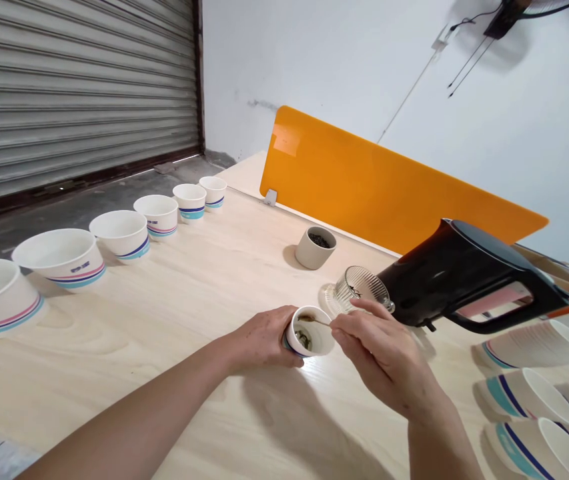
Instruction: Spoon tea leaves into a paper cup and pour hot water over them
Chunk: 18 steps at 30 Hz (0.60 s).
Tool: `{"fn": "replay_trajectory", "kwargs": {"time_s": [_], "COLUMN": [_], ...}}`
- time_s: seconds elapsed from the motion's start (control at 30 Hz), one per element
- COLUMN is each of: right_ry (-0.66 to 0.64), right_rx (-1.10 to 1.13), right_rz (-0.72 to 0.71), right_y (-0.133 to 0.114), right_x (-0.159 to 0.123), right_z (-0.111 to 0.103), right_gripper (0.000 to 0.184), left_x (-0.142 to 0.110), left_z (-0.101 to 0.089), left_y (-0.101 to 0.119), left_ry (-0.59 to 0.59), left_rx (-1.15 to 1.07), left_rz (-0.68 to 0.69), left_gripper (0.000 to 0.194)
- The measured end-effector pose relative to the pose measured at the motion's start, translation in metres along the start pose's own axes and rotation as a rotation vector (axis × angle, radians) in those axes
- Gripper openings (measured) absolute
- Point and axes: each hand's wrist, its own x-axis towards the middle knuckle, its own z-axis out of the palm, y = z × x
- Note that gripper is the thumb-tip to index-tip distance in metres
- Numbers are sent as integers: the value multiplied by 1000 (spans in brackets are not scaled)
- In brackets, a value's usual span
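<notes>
My left hand is wrapped round a small paper cup tilted toward me on the wooden table. Dark bits lie inside the cup. My right hand pinches a thin wooden stick whose tip rests inside the cup's mouth. Just behind my right hand lies a ribbed glass cup on its side, next to a black electric kettle.
A beige pot with dark tea leaves stands further back. Several white paper bowls line the table's left edge. More paper cups lie stacked on their sides at the right. An orange divider stands behind.
</notes>
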Motion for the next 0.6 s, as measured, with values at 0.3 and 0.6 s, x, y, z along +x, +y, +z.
{"fn": "replay_trajectory", "kwargs": {"time_s": [0.3,0.6], "right_ry": [-133,-21], "right_rx": [108,-11], "right_rz": [-26,-7], "right_y": [3,1], "right_x": [2,7], "right_z": [6,16], "right_gripper": [12,17], "left_x": [0,4], "left_z": [1,7], "left_y": [-5,-15], "left_ry": [5,53], "left_rx": [2,67], "left_rz": [-19,1], "left_gripper": [54,53]}}
